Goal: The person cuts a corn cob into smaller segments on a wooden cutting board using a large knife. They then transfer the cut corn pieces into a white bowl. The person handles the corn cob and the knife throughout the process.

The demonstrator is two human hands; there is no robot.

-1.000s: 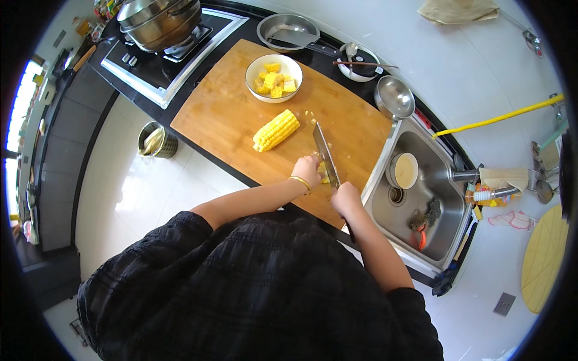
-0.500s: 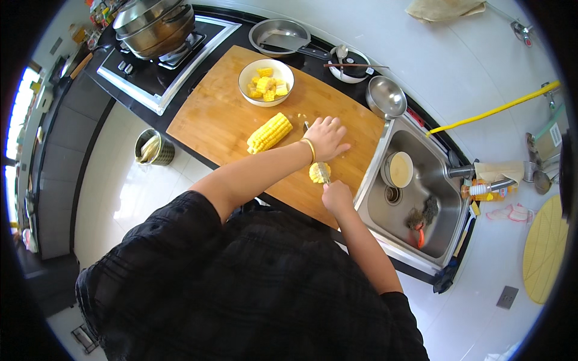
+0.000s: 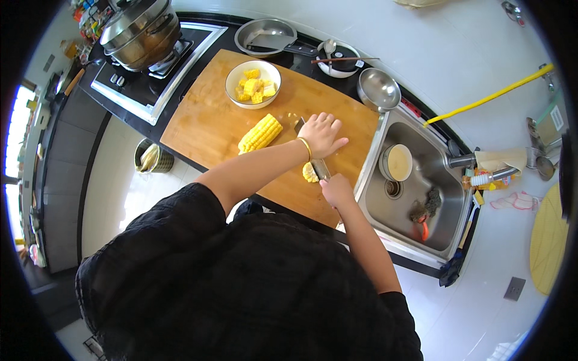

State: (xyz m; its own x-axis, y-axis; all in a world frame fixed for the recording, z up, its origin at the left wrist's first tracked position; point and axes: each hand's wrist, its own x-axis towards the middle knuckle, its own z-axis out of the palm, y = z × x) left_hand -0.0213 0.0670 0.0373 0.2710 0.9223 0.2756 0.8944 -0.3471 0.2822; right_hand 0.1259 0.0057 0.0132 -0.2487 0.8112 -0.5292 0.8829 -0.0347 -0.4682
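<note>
One wooden cutting board (image 3: 211, 129) lay on the desk (image 3: 421, 54), carrying one white bowl (image 3: 253, 83) of cut corn pieces, one whole corn cob (image 3: 260, 133) near the board's middle, and one short corn piece (image 3: 310, 172) at the near edge under one knife (image 3: 313, 157). The left hand (image 3: 322, 133) lay flat and spread on the back of the blade, holding nothing in its grip, while the right hand (image 3: 336, 189) had its grip closed around the knife handle just beside the corn piece. Also counted: one pot (image 3: 141, 30) on one stove (image 3: 150, 75), one pan (image 3: 265, 36), one steel bowl (image 3: 378, 89), one sink (image 3: 415, 180), one bin (image 3: 152, 159) on the floor.
</note>
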